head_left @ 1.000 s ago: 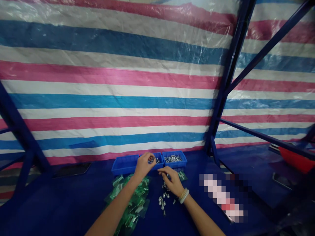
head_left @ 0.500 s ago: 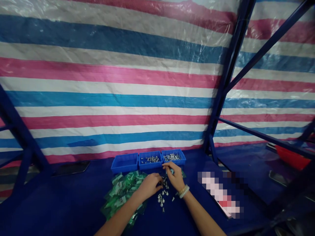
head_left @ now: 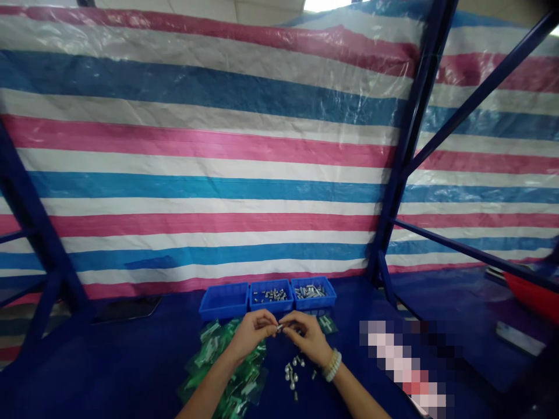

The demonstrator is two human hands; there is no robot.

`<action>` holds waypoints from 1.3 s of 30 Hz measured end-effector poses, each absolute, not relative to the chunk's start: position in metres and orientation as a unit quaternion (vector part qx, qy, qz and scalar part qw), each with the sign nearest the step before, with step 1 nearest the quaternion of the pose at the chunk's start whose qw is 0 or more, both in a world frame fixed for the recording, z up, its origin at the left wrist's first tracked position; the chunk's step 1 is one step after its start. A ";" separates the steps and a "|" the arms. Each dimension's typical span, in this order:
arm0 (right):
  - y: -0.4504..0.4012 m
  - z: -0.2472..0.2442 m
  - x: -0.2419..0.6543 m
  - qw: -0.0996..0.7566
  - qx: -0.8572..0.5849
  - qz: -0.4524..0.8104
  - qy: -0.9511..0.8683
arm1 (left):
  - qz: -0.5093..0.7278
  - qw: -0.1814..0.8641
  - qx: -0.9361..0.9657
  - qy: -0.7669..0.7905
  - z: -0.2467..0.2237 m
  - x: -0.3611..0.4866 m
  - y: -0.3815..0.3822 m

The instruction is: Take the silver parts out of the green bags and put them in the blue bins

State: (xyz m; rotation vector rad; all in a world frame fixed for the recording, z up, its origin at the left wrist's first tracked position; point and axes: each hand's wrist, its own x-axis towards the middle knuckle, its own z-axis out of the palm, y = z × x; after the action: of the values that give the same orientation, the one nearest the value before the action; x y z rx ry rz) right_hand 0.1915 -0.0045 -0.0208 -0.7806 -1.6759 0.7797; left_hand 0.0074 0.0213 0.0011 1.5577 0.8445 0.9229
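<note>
My left hand (head_left: 251, 336) and my right hand (head_left: 309, 338) meet fingertip to fingertip over the blue table. Pinched between them is a small silver metal screw (head_left: 280, 327); its exact shape is hard to make out. Below the right hand lie several loose screws (head_left: 293, 371) with shiny round heads. A heap of small green-tinted plastic bags (head_left: 218, 366) with metal pieces inside spreads under and beside my left forearm. One more such bag (head_left: 328, 323) rests just beyond the right hand. A beaded bracelet (head_left: 333, 365) circles my right wrist.
Three blue bins stand in a row at the back: a left bin (head_left: 223, 299), a middle bin (head_left: 271, 306) with short screws, and a right bin (head_left: 315, 301) with longer metal pieces. A dark phone-like slab (head_left: 128, 308) lies left. Blue posts (head_left: 393, 192) frame the striped sheet (head_left: 209, 186).
My right hand has come down from beside the bins, and both hands have closed together on the small screw. The view has tilted slightly upward.
</note>
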 end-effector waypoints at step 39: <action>0.014 -0.029 0.214 0.620 -0.402 0.171 -0.652 | 0.144 0.195 0.921 0.304 -0.002 0.025 0.012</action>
State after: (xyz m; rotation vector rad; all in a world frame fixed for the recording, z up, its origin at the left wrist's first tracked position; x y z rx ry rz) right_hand 0.2142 0.0143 -0.0293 -0.9231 -1.4988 0.3929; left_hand 0.0253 0.0121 -0.0016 2.5823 0.8531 0.4036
